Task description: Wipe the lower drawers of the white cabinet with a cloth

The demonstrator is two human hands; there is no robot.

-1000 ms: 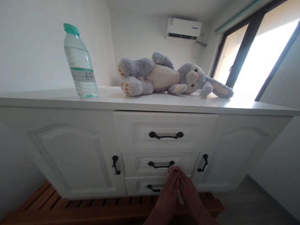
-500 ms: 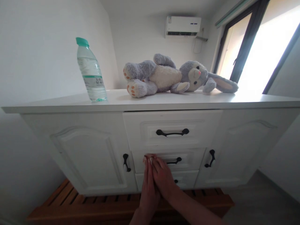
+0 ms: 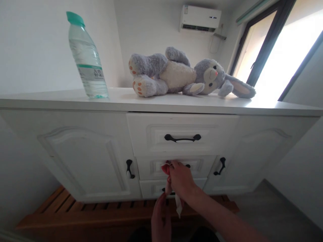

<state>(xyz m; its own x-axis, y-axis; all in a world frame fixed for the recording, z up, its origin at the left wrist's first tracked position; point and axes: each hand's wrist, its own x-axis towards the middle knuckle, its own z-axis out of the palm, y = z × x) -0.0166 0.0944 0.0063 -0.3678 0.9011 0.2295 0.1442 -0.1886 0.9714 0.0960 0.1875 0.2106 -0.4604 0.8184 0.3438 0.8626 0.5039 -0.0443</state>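
Observation:
My right hand (image 3: 183, 179) is closed on a red-and-white piece of cloth (image 3: 166, 168) in front of the middle drawer (image 3: 148, 166). Part of the cloth hangs below that hand, ending in a loose white strip (image 3: 179, 205). The hand covers most of the middle drawer's black handle (image 3: 188, 166). Lower down, my left hand (image 3: 160, 218) points upward with its fingers stretched out and thumb apart. Its fingertips are close to the hanging cloth, beside the bottom drawer's handle (image 3: 172, 193); whether they touch it I cannot tell.
The white cabinet (image 3: 75, 158) has doors on both sides and a top drawer (image 3: 141, 134). A water bottle (image 3: 87, 64) stands on its top at the left, next to a plush rabbit (image 3: 176, 75) lying on its side. Under the cabinet is a slatted wooden bench (image 3: 50, 208).
My hands were together at the middle drawer; the left has dropped down and away. The red-and-white cloth now shows under my right hand. The view has come closer and tilted downward.

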